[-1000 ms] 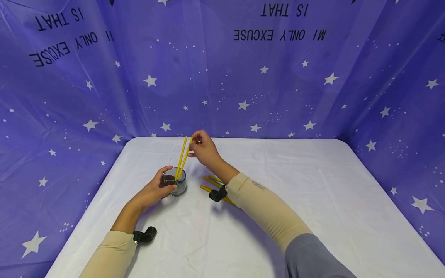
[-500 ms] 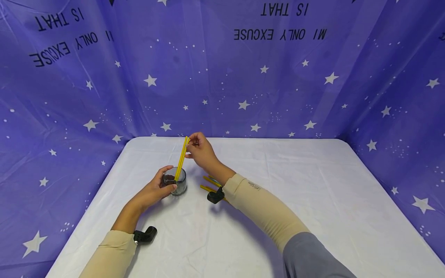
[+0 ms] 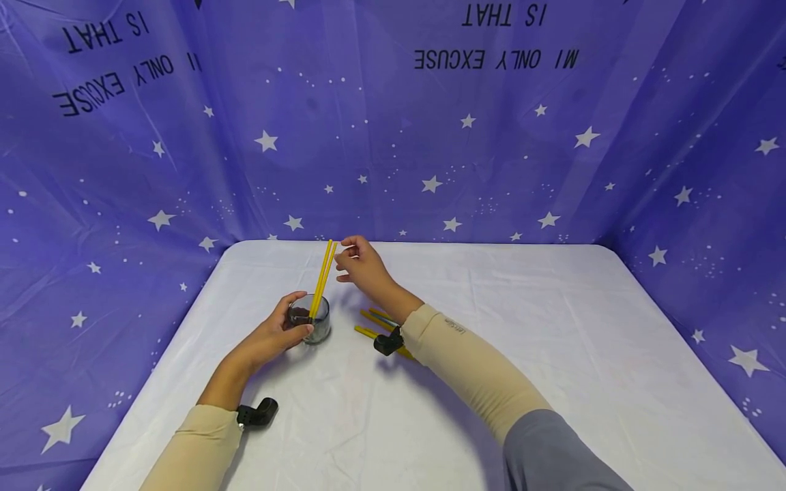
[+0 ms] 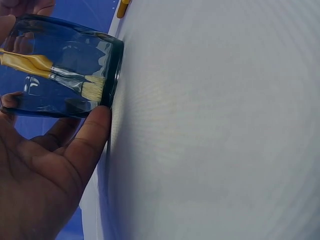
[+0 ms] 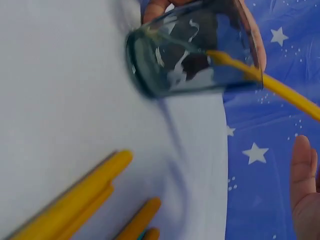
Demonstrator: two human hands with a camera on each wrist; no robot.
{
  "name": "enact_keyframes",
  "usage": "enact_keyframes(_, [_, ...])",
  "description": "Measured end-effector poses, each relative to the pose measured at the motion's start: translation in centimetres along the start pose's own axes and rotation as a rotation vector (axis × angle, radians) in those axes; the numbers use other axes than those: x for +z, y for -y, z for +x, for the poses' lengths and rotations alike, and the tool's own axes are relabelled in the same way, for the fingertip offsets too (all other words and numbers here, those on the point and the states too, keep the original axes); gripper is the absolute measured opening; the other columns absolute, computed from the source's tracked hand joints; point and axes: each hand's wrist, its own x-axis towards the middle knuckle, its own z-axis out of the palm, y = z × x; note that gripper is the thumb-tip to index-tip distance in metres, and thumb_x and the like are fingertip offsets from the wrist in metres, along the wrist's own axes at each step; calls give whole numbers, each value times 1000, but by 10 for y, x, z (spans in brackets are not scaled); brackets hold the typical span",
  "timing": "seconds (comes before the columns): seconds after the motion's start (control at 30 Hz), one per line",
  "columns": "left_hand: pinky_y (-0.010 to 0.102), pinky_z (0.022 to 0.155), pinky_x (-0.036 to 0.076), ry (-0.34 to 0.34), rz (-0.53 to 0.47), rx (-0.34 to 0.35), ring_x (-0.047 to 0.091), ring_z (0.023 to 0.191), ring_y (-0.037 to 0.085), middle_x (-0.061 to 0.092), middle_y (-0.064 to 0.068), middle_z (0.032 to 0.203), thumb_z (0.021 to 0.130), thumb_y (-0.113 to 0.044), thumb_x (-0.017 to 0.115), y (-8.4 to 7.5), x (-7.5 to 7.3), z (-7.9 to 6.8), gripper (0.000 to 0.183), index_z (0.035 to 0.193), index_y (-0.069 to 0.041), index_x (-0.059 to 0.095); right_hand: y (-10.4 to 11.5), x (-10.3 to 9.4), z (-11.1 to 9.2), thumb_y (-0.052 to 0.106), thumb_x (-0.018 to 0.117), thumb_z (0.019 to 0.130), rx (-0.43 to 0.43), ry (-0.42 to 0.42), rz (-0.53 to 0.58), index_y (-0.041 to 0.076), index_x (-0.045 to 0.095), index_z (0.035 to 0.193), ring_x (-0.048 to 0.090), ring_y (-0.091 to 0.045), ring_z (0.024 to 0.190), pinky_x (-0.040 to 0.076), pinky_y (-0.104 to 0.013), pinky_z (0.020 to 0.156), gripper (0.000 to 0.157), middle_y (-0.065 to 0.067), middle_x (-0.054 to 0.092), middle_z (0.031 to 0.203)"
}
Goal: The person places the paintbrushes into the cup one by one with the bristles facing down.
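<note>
My left hand grips a clear smoky glass cup standing on the white table, thumb on the near side and fingers round the far side. Two paintbrushes with yellow handles lean in the cup, side by side. Through its wall, the left wrist view shows pale bristles down near the base and silver ferrules. Just right of the handle tops is my right hand, fingers loosely bent and a small gap from the handles. The right wrist view shows part of that hand at its right edge, holding nothing.
Several more yellow-handled brushes lie on the table under my right wrist, partly hidden by the black wrist camera. A purple curtain with white stars stands behind the table and along its sides.
My right hand brought one paintbrush leftward against the other, then let go and drew back slightly right. The left hand and cup have stayed in place.
</note>
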Motion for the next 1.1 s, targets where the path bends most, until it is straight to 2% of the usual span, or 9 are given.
enact_keyframes(0.2, [30, 79, 48, 6, -6, -7, 53, 97, 25, 49, 26, 130, 95, -15, 65, -1, 0, 0, 76, 155, -13, 17, -13, -21, 2, 9, 57, 99, 25, -8, -74, 3, 52, 122, 61, -24, 88, 57, -36, 70, 24, -8, 54, 102])
enact_keyframes(0.43, [30, 80, 48, 12, -13, 2, 53, 100, 25, 46, 27, 133, 96, -14, 65, 0, -1, 0, 76, 155, -12, 16, -24, -52, 4, 14, 59, 99, 87, 34, -214, 5, 54, 117, 60, -42, 103, 56, -36, 72, 20, -8, 55, 105])
enact_keyframes(0.57, [30, 79, 48, 12, -14, -3, 53, 98, 25, 46, 27, 133, 96, -14, 65, 0, -1, 0, 76, 154, -12, 17, -26, -66, 0, 13, 60, 99, 117, 79, -291, 2, 54, 118, 59, -45, 103, 56, -40, 74, 23, -10, 55, 104])
enact_keyframes(0.7, [29, 78, 48, 11, -10, -11, 52, 97, 25, 46, 27, 133, 96, -14, 64, 0, -1, 0, 76, 154, -12, 16, -26, -77, -3, 13, 59, 99, 161, 139, -414, -2, 52, 124, 60, -38, 96, 55, -43, 77, 29, -13, 56, 101])
enact_keyframes(0.83, [30, 79, 48, 15, -17, -13, 52, 99, 25, 45, 27, 134, 96, -13, 64, -1, -1, 0, 76, 155, -13, 16, -27, -86, -5, 14, 59, 100, 192, 203, -547, -2, 53, 123, 58, -29, 79, 53, -38, 72, 28, -13, 58, 96])
enact_keyframes(0.93, [30, 80, 48, 17, -21, -13, 52, 101, 25, 44, 27, 135, 96, -13, 64, -1, -1, -1, 76, 155, -14, 16, -28, -90, -5, 15, 61, 99, 182, 252, -683, 1, 56, 120, 55, -22, 69, 50, -33, 66, 26, -11, 58, 92])
enact_keyframes(1.1, [29, 79, 48, 17, -22, -16, 52, 99, 24, 44, 27, 134, 96, -14, 64, -1, -1, -1, 76, 155, -13, 16, -26, -93, -4, 16, 63, 98, 145, 335, -910, 6, 58, 116, 56, -18, 76, 48, -32, 70, 22, -7, 60, 97])
